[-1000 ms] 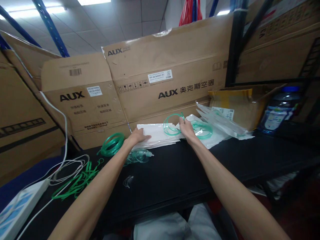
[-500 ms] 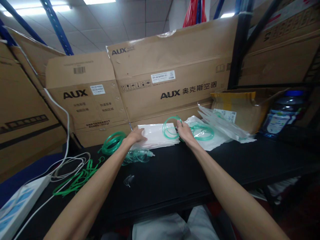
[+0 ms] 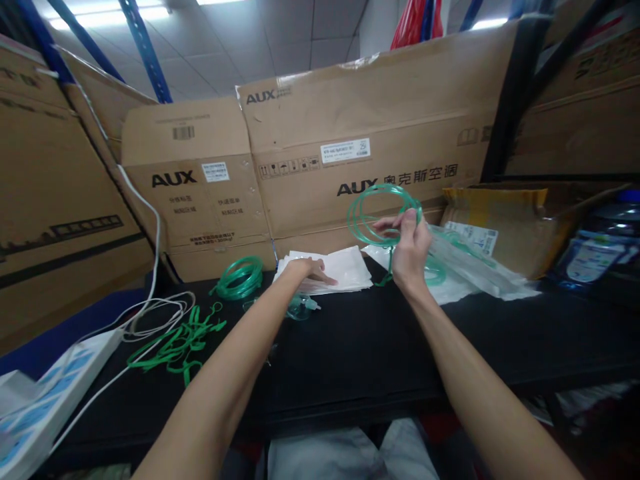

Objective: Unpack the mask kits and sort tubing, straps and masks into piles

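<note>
Green tubing coil (image 3: 373, 213): thin see-through tube in several loose loops, held up off the table (image 3: 350, 353) in front of the cardboard boxes (image 3: 380, 133), with one tail hanging down. Right hand (image 3: 410, 257) is pinched on the coil's lower right side. Left hand (image 3: 307, 270) lies flat, fingers spread, on the stack of white bags (image 3: 347, 267). Boxes wall off the back edge. Second coil (image 3: 240, 277) and green ties (image 3: 175, 340) lie to the left, clear packets (image 3: 470, 267) to the right. The near tabletop is bare.

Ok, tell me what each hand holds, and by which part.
Right hand pinches the coil of green plastic tubing at its right side. Left hand holds nothing, flat on white plastic bags.
</note>
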Demonstrator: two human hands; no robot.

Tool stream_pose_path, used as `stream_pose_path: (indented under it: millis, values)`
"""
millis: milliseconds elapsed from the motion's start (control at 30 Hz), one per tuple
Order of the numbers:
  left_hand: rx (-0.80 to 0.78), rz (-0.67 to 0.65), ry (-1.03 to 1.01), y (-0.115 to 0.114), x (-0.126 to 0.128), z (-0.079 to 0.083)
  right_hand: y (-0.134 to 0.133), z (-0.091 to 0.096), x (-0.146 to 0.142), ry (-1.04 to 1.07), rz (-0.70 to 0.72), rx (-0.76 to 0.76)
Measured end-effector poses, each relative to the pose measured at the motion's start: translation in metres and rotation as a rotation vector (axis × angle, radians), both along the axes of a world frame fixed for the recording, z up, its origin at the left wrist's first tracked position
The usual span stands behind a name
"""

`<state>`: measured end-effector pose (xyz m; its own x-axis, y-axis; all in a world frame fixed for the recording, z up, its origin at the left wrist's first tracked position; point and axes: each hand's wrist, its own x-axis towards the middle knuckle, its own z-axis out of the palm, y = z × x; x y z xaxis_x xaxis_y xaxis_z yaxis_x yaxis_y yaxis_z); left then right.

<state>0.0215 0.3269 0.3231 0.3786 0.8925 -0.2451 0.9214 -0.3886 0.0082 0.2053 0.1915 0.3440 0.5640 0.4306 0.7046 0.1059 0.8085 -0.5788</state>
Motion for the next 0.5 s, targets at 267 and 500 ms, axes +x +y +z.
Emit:
stream_pose_path:
  millis: [267,500]
  values:
    - [0.01,0.076,-0.141,-0.014,0.002,0.014,-0.037,0.017,-0.002,-0.021,0.328,-0.03]
    - [0.323,-0.052,-0.538,-0.056,-0.02,0.048,-0.071,0.019,-0.017,-0.069,0.848,-0.345]
